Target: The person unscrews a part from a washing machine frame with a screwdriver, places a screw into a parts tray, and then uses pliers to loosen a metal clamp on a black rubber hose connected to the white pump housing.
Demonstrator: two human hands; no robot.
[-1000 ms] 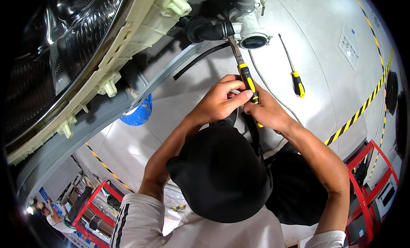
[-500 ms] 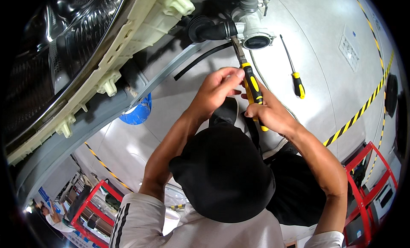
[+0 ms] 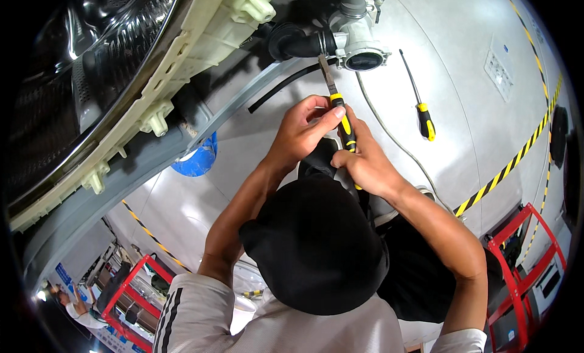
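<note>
My right hand (image 3: pixel 368 163) is wrapped round the handles of black-and-yellow pliers (image 3: pixel 342 123). Curled fingers and the thumb of my left hand (image 3: pixel 304 132) press on the same pliers, close below the metal jaws. The jaw tips lie beside a black rubber hose (image 3: pixel 303 45), just under a thin metal hose clamp (image 3: pixel 323 44) around its end; whether they touch the clamp I cannot tell. That hose joins a pale grey pump housing (image 3: pixel 353 39) with a round dark opening facing me.
A black-and-yellow screwdriver (image 3: pixel 423 112) lies on the floor at right, past a thin grey cable (image 3: pixel 389 134). The washing machine's tub and frame (image 3: pixel 176 61) fill the upper left. A blue round object (image 3: pixel 198 161) sits below the frame. Red metal frames (image 3: pixel 517 255) stand behind at both sides.
The pliers have shifted left, their jaws coming off the spot between clamp and housing and down a little. My right hand has moved left with them; the left hand stays nearly in place.
</note>
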